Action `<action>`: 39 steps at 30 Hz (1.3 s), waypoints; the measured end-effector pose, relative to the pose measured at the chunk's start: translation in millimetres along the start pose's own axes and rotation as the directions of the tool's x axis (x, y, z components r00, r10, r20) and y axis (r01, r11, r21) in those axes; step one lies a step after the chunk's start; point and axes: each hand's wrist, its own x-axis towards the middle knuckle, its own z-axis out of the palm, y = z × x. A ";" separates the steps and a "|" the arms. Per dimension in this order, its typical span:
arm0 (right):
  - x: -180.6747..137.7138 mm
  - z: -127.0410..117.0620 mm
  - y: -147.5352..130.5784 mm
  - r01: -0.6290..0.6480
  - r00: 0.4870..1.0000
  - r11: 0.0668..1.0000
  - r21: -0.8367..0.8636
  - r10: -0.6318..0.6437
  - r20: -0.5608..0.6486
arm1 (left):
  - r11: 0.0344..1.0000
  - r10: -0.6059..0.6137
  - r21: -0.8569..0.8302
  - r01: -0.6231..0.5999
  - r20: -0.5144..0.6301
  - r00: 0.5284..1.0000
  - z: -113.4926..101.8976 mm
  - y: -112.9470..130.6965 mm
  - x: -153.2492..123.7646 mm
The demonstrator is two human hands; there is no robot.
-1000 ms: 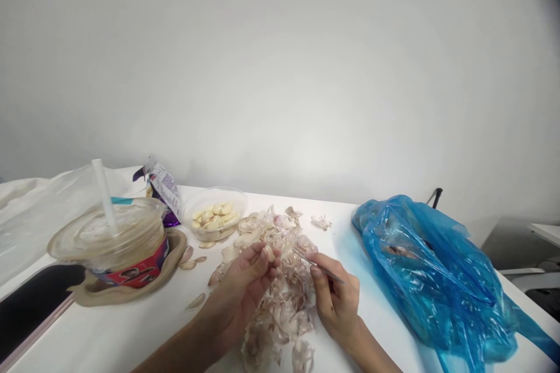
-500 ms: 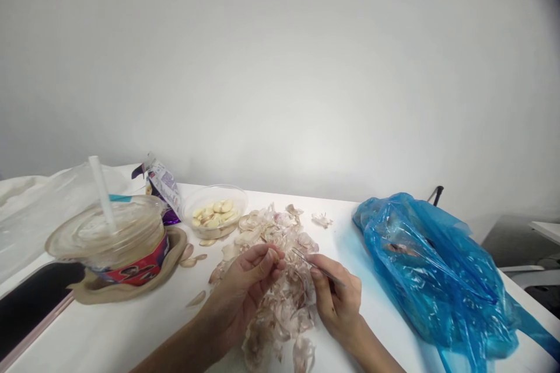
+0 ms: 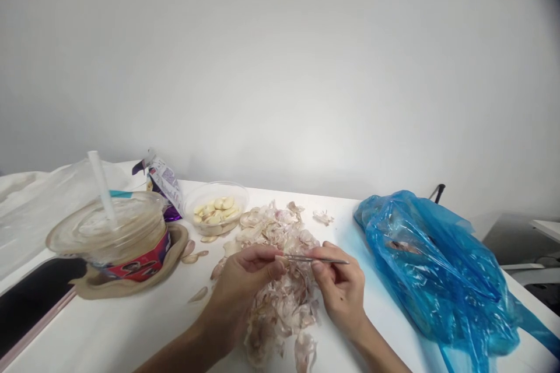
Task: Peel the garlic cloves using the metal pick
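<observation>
Two hands at work low in the middle, nearly touching over a heap of papery garlic skins (image 3: 284, 303) on the white table (image 3: 131, 332). Left hand (image 3: 242, 282) pinched tight on a small garlic clove (image 3: 277, 258), mostly hidden behind thumb and fingertips, skin on or off impossible to tell. Right hand (image 3: 343, 288) clamped on a thin metal pick (image 3: 319, 259), held level, tip right at the clove. Probably light and hard, but slick once bare, so best gripped by the sides near the fat end, leaving the tip free. Skins dry and flimsy, likely to tear and scatter at a nudge. Off to the left: clear bowl (image 3: 240, 198) of peeled cloves, a few loose cloves (image 3: 189, 249) beside it, lidded drink cup (image 3: 135, 242) with a straw, purple snack packet (image 3: 164, 183), dark phone (image 3: 30, 303). Crumpled blue plastic bag (image 3: 437, 268) well off to the right.
</observation>
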 end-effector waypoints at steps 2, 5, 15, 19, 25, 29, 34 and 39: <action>0.9 0.0 1.3 0.026 1.000 0.999 0.029 -0.027 0.016 | 0.999 0.028 0.023 -0.028 -0.006 1.000 -1.1 -0.6 0.2; 0.4 0.3 3.8 0.031 0.999 0.997 0.071 -0.033 0.024 | 0.997 0.063 0.054 -0.062 -0.019 0.998 -3.4 -1.3 1.4; -5.6 4.1 6.0 0.005 1.000 0.980 0.201 -0.011 0.029 | 0.982 0.147 0.134 -0.133 -0.101 0.984 0.6 2.6 0.0; -6.5 3.4 5.0 -0.032 0.999 0.983 0.181 0.027 0.029 | 0.988 0.089 0.131 -0.077 -0.094 0.992 0.1 2.1 -2.3; -5.1 0.5 6.3 0.084 0.996 0.990 0.115 -0.087 0.023 | 0.978 0.145 0.171 -0.123 -0.122 0.982 -0.6 -0.8 -0.7; -2.6 -2.1 5.5 0.204 0.975 0.979 0.012 -0.204 0.086 | 0.946 0.256 0.242 -0.217 -0.141 0.956 -1.7 -0.8 0.8; -1.0 -2.8 2.1 0.224 0.968 0.975 0.002 -0.223 0.117 | 0.836 0.458 0.377 -0.399 -0.079 0.886 -1.4 3.0 -1.2; -0.9 -2.5 -0.8 0.222 0.965 0.974 0.040 -0.226 0.131 | 0.707 0.581 0.496 -0.504 -0.001 0.814 -3.3 4.3 -2.6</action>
